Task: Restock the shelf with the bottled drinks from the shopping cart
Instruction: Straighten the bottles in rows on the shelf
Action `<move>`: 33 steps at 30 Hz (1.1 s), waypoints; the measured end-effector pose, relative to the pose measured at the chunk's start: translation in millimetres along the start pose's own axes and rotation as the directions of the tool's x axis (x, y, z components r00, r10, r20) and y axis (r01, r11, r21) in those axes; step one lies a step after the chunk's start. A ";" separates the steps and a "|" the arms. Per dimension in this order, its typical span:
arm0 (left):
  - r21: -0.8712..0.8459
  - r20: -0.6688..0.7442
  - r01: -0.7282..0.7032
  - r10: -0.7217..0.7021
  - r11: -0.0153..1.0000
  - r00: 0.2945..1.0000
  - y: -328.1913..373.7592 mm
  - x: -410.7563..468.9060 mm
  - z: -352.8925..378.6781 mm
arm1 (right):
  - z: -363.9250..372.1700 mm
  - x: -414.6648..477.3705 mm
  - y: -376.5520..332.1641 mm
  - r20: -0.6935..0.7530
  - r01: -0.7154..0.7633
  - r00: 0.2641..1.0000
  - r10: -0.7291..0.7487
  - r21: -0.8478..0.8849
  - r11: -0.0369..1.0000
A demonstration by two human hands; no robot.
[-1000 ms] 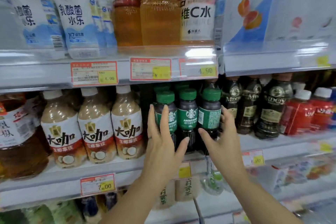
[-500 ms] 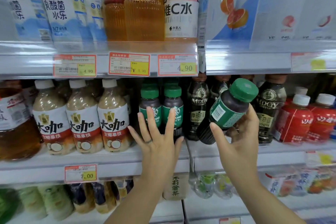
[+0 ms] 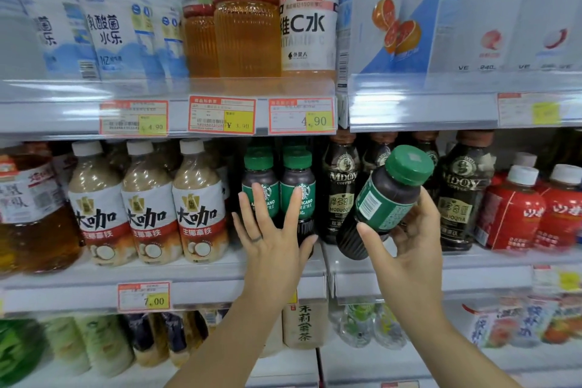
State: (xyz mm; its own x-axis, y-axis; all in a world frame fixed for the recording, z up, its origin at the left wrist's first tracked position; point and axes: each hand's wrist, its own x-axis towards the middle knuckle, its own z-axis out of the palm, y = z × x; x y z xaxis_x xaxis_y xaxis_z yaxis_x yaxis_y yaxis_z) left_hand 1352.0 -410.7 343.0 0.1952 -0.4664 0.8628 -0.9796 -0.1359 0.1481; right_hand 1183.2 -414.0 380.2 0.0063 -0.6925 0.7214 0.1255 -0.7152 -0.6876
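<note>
My right hand (image 3: 406, 249) grips a dark coffee bottle with a green cap and green label (image 3: 387, 198), tilted with its cap up and to the right, in front of the middle shelf (image 3: 195, 280). My left hand (image 3: 271, 239) has its fingers spread flat against two upright green-capped coffee bottles (image 3: 277, 189) standing on that shelf. A ring shows on one left finger. The shopping cart is out of view.
Milk-coffee bottles (image 3: 148, 198) stand left of the green-capped ones. Dark MDOY coffee bottles (image 3: 343, 189) and red bottles (image 3: 516, 208) stand to the right. The upper shelf (image 3: 220, 116) holds tall drinks and price tags; a lower shelf holds more bottles (image 3: 302, 324).
One second ago three green-capped bottles stood together on the shelf between my hands. My right hand has since lifted the rightmost one off, tilting it rightward. My left hand stayed against the other two.
</note>
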 end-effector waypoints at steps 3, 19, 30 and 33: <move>0.008 0.015 -0.013 0.013 1.000 1.000 -1.5 2.1 0.8 | 3.0 -0.8 0.0 0.010 -0.001 1.000 0.001 0.011 1.000; -0.510 -0.098 -0.088 0.044 0.855 0.994 -23.1 -5.8 -69.3 | 28.6 -7.2 -22.0 0.124 0.072 0.989 -0.080 0.065 0.995; -0.646 0.270 0.167 0.018 0.745 0.963 -51.8 -14.4 -74.0 | 99.0 -14.1 -10.6 0.308 -0.004 0.951 -0.006 0.032 0.999; -0.622 0.266 0.225 -0.068 0.750 0.962 -46.1 -11.3 -72.4 | 106.8 -16.5 -10.3 0.289 0.007 0.957 -0.007 0.001 1.000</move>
State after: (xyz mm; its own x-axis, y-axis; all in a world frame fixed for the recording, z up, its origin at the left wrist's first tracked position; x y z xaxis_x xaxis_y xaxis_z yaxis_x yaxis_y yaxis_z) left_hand 1391.5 -335.8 361.5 0.2667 -0.6715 0.6913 -0.7208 0.3372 0.6056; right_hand 1287.7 -385.1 384.1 0.2917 -0.6307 0.7191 0.1263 -0.7198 -0.6826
